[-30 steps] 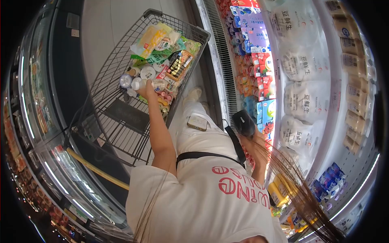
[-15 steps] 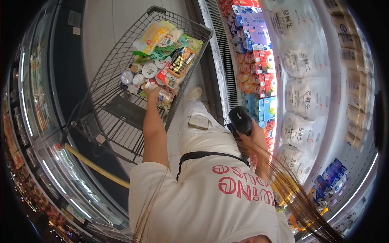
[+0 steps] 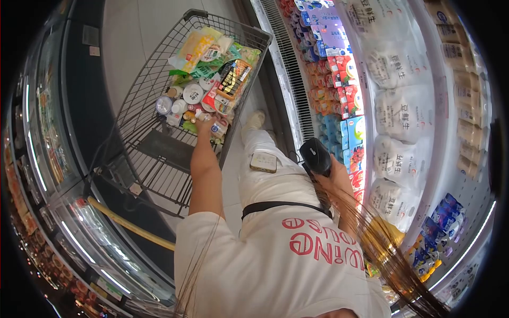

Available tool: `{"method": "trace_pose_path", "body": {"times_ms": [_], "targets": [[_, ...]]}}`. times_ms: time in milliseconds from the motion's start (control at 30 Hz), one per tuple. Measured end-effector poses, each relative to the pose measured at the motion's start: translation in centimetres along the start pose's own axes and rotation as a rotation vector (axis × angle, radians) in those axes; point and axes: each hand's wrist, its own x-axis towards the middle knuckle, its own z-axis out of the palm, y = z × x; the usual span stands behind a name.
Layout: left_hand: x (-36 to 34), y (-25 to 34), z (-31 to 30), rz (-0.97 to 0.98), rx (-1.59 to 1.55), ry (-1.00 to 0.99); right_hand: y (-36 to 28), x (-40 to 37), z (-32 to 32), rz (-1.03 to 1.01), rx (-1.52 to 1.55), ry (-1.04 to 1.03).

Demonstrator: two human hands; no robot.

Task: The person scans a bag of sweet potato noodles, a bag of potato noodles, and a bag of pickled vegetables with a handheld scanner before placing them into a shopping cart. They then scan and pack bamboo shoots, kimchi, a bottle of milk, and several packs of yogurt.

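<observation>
We have our left hand [image 3: 204, 125] down in the grey wire-metal shopping cart [image 3: 195, 14], at the near end of the heaped groceries. It is at a small, pale container with a printed label [image 3: 219, 129]; the fingers are partly hidden among the packages, so we cannot tell whether they pinch it or only touch it. Just beyond lie a white, round-lidded tub [image 3: 193, 94] and a glossy black-and-orange packet [image 3: 233, 79].

Our right hand [image 3: 339, 179] is outside the cart, beside the lit shelves, its fingers wrapped around the lower part of a black, round-headed plastic handheld device [image 3: 315, 156], whose head points away from us.

We judge the device light and stiff, smooth enough to slip from a loose grip, and best held low, around its narrower part, with the head left free. The pale container looks light too, probably smooth-sided; taking it around the middle should spare whatever is inside. The packet's film looks slick and crinkly, so its edge seems the surer hold.
</observation>
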Motion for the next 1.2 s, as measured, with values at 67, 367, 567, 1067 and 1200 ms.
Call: {"method": "trace_pose_path", "body": {"times_ms": [67,367,567,1067,1200], "targets": [[1.6,-1.4,1.1,0.045,0.021,0.066,0.1,0.0,0.4,0.002,0.003,0.004],[-3.3,-1.3,4.0,0.118,-0.102,0.212,-0.8,0.0,0.7,-0.028,-0.073,-0.038],[-2.9,0.6,2.5,0.075,-0.002,0.249,-0.7,0.9,1.0,-0.097,-0.053,-0.056],[-9.6,21.4,13.4,0.181,-0.902,-0.21,-1.3,-0.1,0.0,-0.016,0.037,0.006],[-6.8,23.6,20.8,0.146,-0.746,-0.038,-1.4,-0.5,-1.1,0.054,0.033,0.039]]}}
